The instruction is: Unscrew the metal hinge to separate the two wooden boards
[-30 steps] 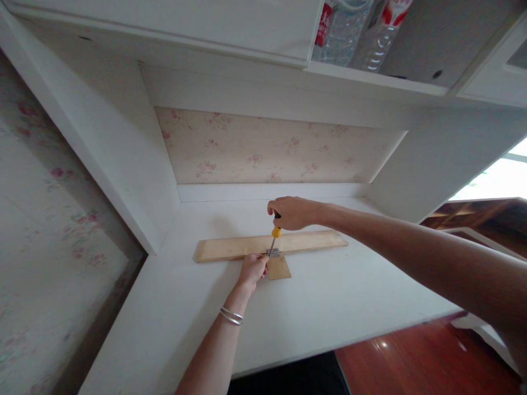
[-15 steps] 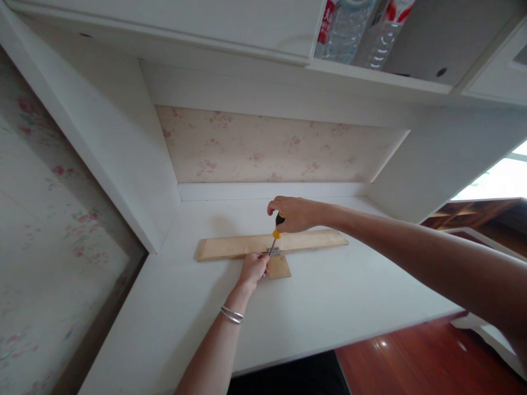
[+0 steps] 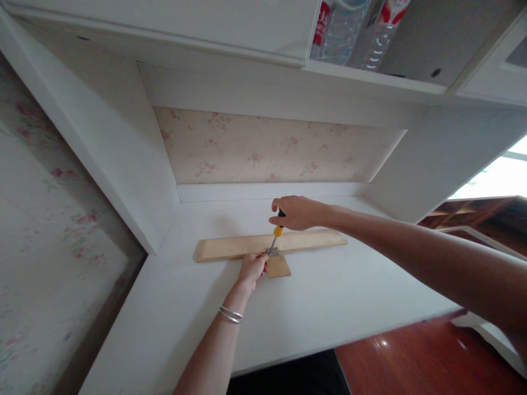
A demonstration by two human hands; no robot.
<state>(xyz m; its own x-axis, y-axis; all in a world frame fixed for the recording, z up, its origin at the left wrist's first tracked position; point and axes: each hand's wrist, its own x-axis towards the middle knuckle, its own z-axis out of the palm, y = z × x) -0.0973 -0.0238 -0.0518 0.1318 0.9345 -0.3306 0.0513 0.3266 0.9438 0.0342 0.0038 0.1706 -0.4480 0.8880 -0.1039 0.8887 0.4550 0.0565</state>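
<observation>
A long pale wooden board [image 3: 304,241] lies across the white desk [image 3: 329,307]. A small wooden block [image 3: 280,267] sits against its near edge, joined by a metal hinge [image 3: 273,252]. My right hand [image 3: 294,213] grips a screwdriver [image 3: 275,236] with a yellow and black handle, its tip down on the hinge. My left hand [image 3: 252,268], with two bangles on the wrist, rests on the desk and pinches the left side of the small block and hinge.
The desk sits in a white alcove with floral wallpaper [image 3: 267,148] at the back. A shelf above holds plastic bottles [image 3: 349,27]. A white side panel [image 3: 135,170] rises on the left. Red wooden floor [image 3: 415,356] shows beyond the desk's front edge.
My right hand has shifted slightly on the screwdriver handle, as if turning it. The board, block and left hand stay in place.
</observation>
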